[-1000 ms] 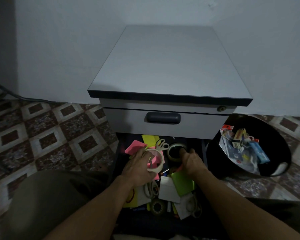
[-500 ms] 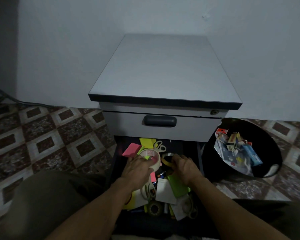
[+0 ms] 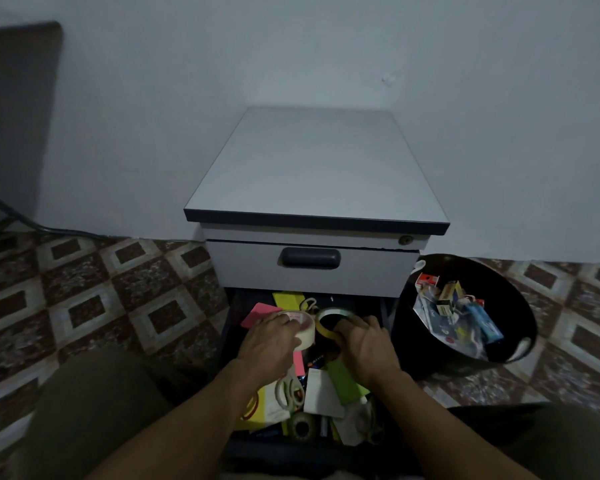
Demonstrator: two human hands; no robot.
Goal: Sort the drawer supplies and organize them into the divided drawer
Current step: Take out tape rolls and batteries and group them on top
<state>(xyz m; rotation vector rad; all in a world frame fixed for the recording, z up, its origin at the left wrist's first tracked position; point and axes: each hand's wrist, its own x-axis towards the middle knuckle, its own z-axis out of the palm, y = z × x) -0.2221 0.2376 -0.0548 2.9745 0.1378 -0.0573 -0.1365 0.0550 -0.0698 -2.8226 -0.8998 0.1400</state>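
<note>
Open lower drawer (image 3: 232, 336), lower centre of frame, is found crowded with mixed supplies. The left hand (image 3: 269, 337) is curled over a white tape roll (image 3: 303, 329). The right hand (image 3: 364, 341) is curled on the rim of a yellow-edged tape roll (image 3: 328, 320). The rolls are side by side at the drawer's far end; contact cannot be told.

Judgement: both rolls are best lifted straight up, clear of the scissors (image 3: 309, 304) and pink sticky notes (image 3: 257, 315) just beside them, and grouped in one compartment. No dividers can be seen under the clutter.
</note>
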